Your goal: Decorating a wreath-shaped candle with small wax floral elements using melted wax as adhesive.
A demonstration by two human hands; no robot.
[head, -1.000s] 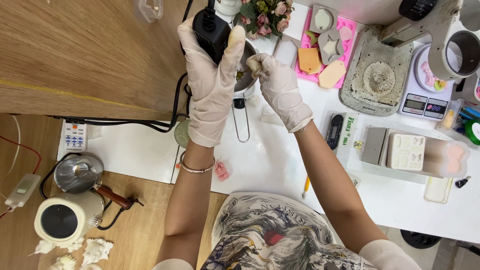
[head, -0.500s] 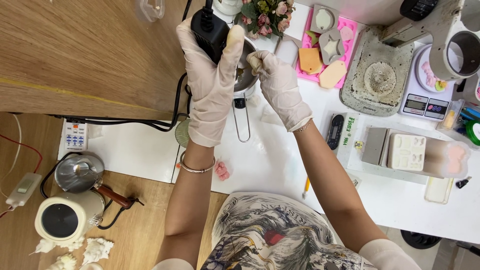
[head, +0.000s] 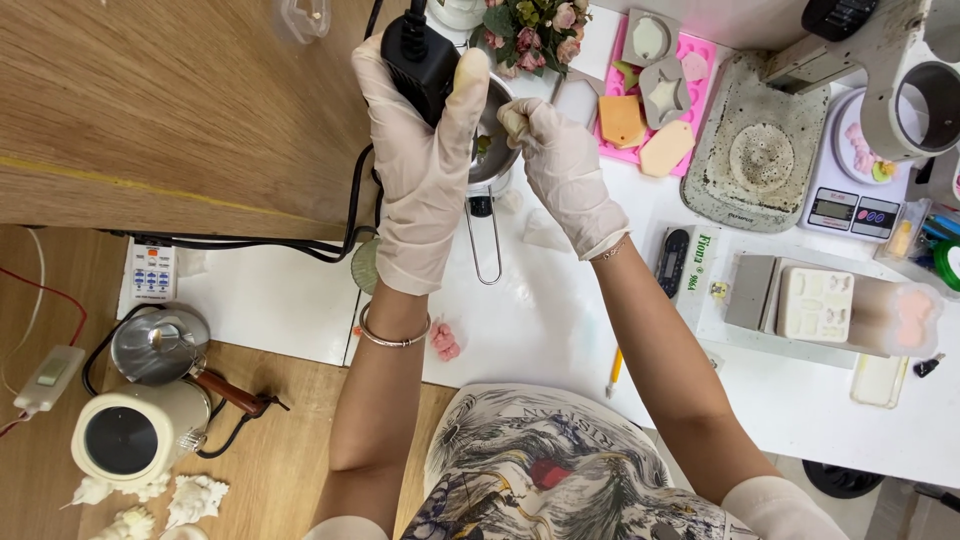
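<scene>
From the head camera, near the top centre of the frame, the gloved left hand [head: 425, 160] is wrapped around a black corded tool [head: 420, 58], aimed into a small metal pot [head: 492, 135]. The gloved right hand [head: 560, 160] pinches something pale at the pot's rim. This looks like a melting or mixing step, which calls for a steady hold.

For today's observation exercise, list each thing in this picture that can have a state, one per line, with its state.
Left hand: gloved, grip closed around the black corded tool.
Black corded tool: held upright over the metal pot.
Right hand: gloved, fingertips pinched at the pot's rim.
Metal pot: open, standing on the white table.
Pink mould tray: partly filled.
Digital scale: loaded with a dish.
</scene>
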